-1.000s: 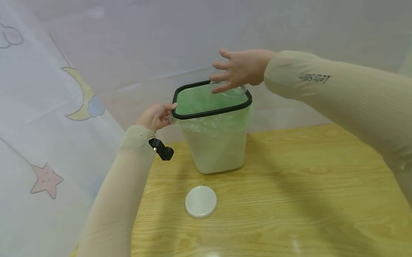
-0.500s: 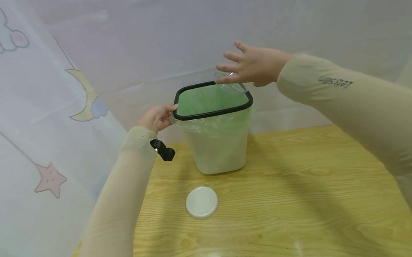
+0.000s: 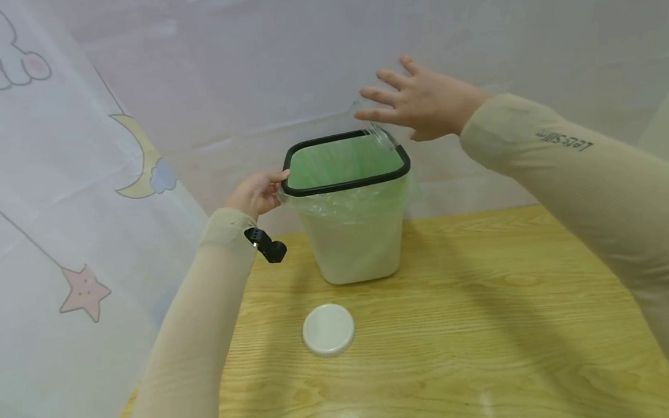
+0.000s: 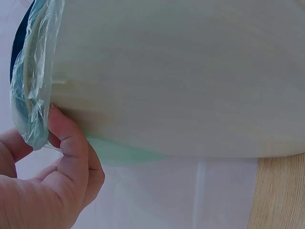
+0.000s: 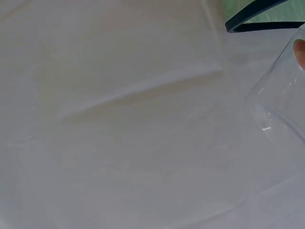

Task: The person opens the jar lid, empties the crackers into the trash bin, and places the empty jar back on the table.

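Note:
A pale green-white trash can with a black rim stands upright on the table, a clear plastic liner folded over its edge. My left hand grips its left rim, thumb on top and fingers curled underneath; the left wrist view shows this hand against the crinkled liner. Above the back right corner, my right hand holds a tilted clear plastic jar, fingers spread along it. Only one fingertip and part of the jar show in the right wrist view. My right thumb is hidden.
A round white lid lies on the wooden table in front of the trash can. A pale cloth backdrop hangs close behind, and a printed cloth with a moon hangs at the left.
My right hand has moved up and to the right, and the clear jar has tilted more steeply over the trash can's corner. My left hand keeps its grip on the rim.

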Demonstrator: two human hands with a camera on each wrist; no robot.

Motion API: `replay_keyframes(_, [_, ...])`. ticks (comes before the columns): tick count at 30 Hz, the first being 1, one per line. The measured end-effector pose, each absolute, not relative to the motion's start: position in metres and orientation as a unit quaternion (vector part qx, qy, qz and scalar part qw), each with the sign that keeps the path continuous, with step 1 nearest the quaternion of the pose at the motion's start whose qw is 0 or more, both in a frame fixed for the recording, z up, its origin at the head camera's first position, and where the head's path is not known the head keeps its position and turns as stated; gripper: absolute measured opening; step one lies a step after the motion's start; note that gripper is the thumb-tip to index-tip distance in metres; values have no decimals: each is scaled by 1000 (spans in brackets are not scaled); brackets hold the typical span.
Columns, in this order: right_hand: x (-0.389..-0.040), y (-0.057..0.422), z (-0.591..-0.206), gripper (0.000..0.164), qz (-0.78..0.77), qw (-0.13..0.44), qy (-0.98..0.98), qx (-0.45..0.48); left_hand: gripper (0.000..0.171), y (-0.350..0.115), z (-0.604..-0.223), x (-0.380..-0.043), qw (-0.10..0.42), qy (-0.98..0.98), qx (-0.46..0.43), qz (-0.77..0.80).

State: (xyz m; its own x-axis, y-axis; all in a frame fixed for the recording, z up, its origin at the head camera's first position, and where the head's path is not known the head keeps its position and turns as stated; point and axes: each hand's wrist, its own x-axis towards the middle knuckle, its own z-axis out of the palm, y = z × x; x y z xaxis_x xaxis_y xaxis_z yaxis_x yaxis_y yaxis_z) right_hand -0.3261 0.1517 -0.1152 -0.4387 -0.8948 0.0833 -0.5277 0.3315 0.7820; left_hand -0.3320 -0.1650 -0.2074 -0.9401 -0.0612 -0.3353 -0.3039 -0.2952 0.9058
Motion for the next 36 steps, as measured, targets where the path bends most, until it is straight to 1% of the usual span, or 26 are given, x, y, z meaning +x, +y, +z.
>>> replay_keyframes(7, [-329, 164, -126, 101, -268, 320, -781, 465, 6, -164, -207, -332, 77, 584, -157, 793])
replay_keyframes(15, [-331, 170, -134, 102, -198, 332, -796, 465, 6, -168, -206, -333, 80, 590, -160, 787])
replay_keyframes(17, [-332, 172, -137, 104, -192, 343, -796, 461, 15, -168, -205, -333, 81, 595, -164, 783])
replay_keyframes(22, [-334, 174, -148, 107, -177, 381, -786, 454, 52, -169, -204, -334, 86, 594, -174, 781])
replay_keyframes(25, [-333, 176, -155, 107, -166, 397, -785, 446, 61, -168, -204, -334, 89, 584, -176, 788])
replay_keyframes(29, [-333, 178, -159, 107, -157, 404, -791, 431, 60, -168, -205, -334, 98, 574, -163, 796])
replay_keyframes(36, [-332, 183, -166, 105, -106, 427, -795, 418, 44, -169, -208, -333, 99, 556, -153, 811])
